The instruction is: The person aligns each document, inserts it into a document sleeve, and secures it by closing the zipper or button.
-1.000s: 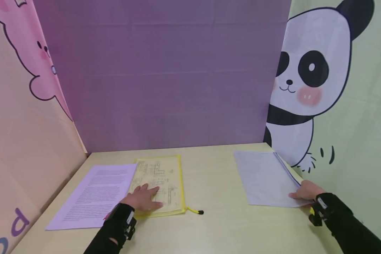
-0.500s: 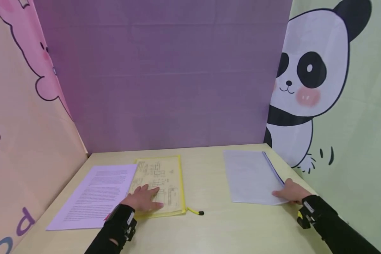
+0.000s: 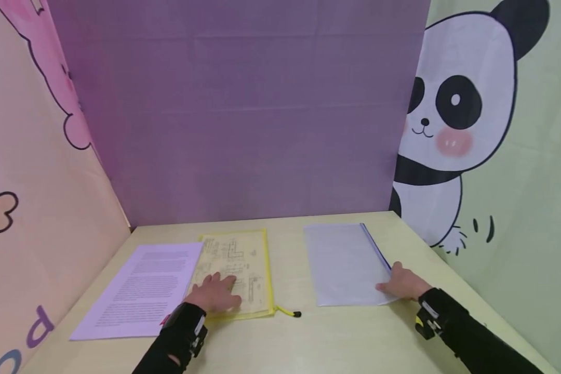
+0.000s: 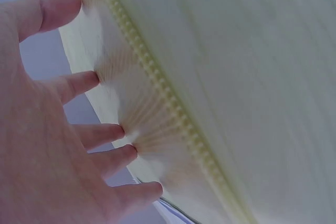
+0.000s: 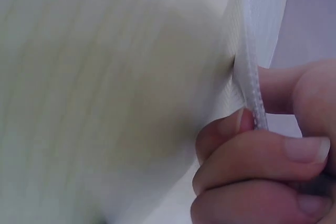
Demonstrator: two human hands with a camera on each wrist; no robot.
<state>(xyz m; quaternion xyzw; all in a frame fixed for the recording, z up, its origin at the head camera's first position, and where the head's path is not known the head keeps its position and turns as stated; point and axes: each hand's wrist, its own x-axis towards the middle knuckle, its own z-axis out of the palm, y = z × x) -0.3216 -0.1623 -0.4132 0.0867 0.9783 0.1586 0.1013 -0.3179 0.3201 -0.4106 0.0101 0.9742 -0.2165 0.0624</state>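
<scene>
left hand [image 3: 216,297] lies flat, fingers [image 4: 84,82] spread, pressing the yellow pouch [image 3: 243,259] on the bench [image 3: 308,337]. right hand [image 3: 402,284] pinches the clear pouch [image 3: 343,262] at its zipper edge [image 5: 251,85]. risk: the thin pinch may slip, and the clear pouch may buckle.

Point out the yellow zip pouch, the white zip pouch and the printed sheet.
yellow zip pouch [image 3: 243,259], head view, upper middle.
white zip pouch [image 3: 341,262], head view, centre.
printed sheet [image 3: 142,288], head view, text area.
</scene>
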